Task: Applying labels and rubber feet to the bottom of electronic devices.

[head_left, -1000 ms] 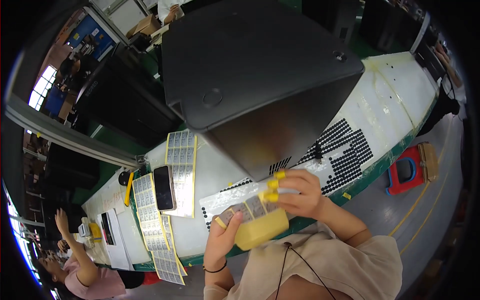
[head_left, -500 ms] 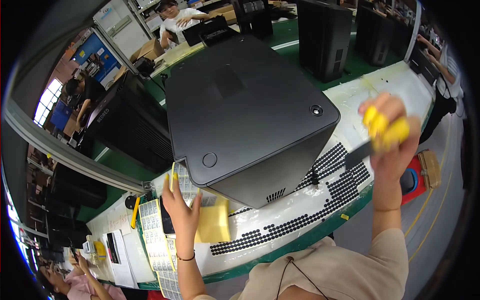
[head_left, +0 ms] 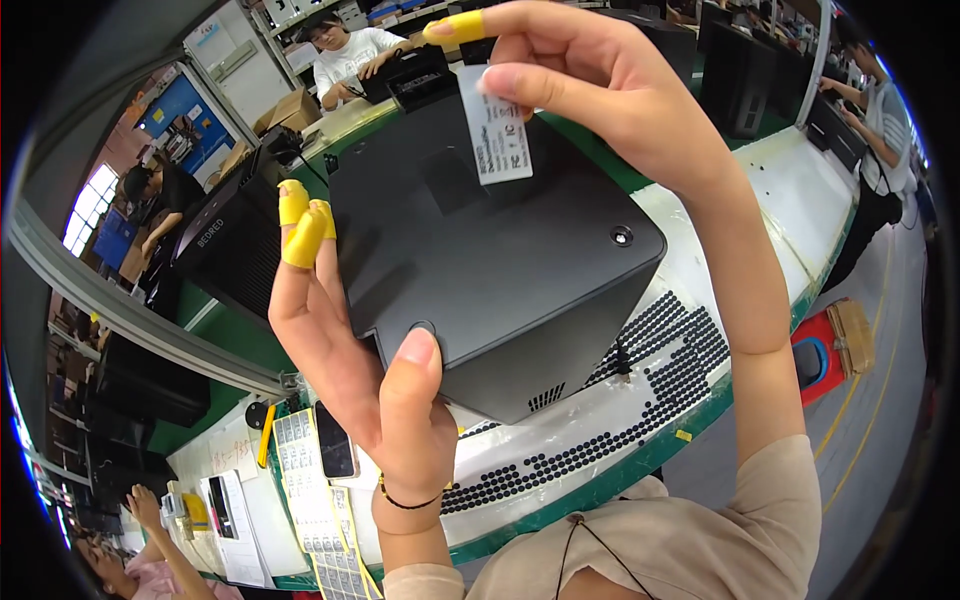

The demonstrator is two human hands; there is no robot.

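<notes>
A black box-shaped machine casing (head_left: pixel 520 250) lies before me, its flat face up, with a darker rectangle (head_left: pixel 455 180) on that face. Above it, my right hand (head_left: pixel 570 80) pinches a silver-grey printed label (head_left: pixel 497 130) between thumb and fingers; its index finger, in a yellow finger cot, stretches out to the left. My left hand (head_left: pixel 365 370) is at the casing's near left corner, thumb over the round foot there and the other fingers apart along the left side. Yellow cots cover several of its fingertips. Whether the thumb presses on the casing I cannot tell.
Label sheets (head_left: pixel 300 470) and a dark phone (head_left: pixel 336 442) lie left of my left wrist. Rows of small black round pads (head_left: pixel 590 450) cover the white near side of the bench. Another black casing (head_left: pixel 250 240) stands at left. Co-workers sit around the bench.
My right hand has swung from the right side up over the casing, bringing the label along. My left hand has risen from the label sheets to the casing's near left corner.
</notes>
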